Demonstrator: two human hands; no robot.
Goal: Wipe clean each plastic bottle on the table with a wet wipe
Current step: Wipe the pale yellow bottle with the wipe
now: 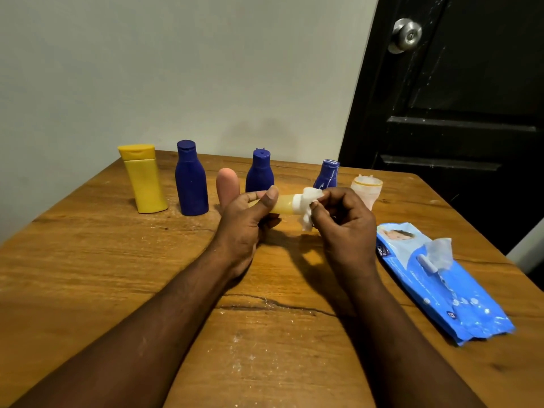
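Wooden table (117, 275), left hand (247, 225) gripping bottle (284, 205), right hand (344, 228) pinching wipe (307, 201)

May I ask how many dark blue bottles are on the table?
3: the tall blue bottle beside the yellow bottle, the middle blue bottle behind the left hand, the right blue bottle, partly hidden behind the right hand.

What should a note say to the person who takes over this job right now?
Left hand grips the yellowish bottle, held sideways above the table.
Right hand pinches the wet wipe around its right end.
Six other bottles stand in a row behind; which are wiped cannot be told.
Wipe pack lies at right, one wipe sticking out.
Remaining: finish this bottle, then any unwiped.
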